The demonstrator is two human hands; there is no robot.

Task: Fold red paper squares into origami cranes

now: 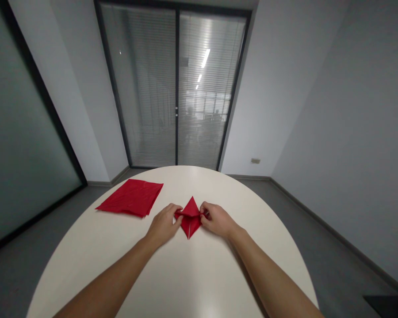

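A small red folded napkin (191, 206), or a similar sheet of cloth or paper, lies between my two hands on the white table. One point of it faces away from me. Two narrow points with a slit between them face me, and a raised fold crosses the middle. My left hand (165, 223) pinches its left corner between thumb and fingers. On the opposite side, my right hand (219, 219) is closed on the right corner, its fingertips partly hidden. Farther left rests a larger flat stack of red napkins (131, 197), apart from both hands.
The round white table (185, 282) has a curved edge on the left, right and far sides. Beyond it stand a glass door with blinds (146, 97) and pale walls (351, 110). A dark object (389, 305) shows at the lower right.
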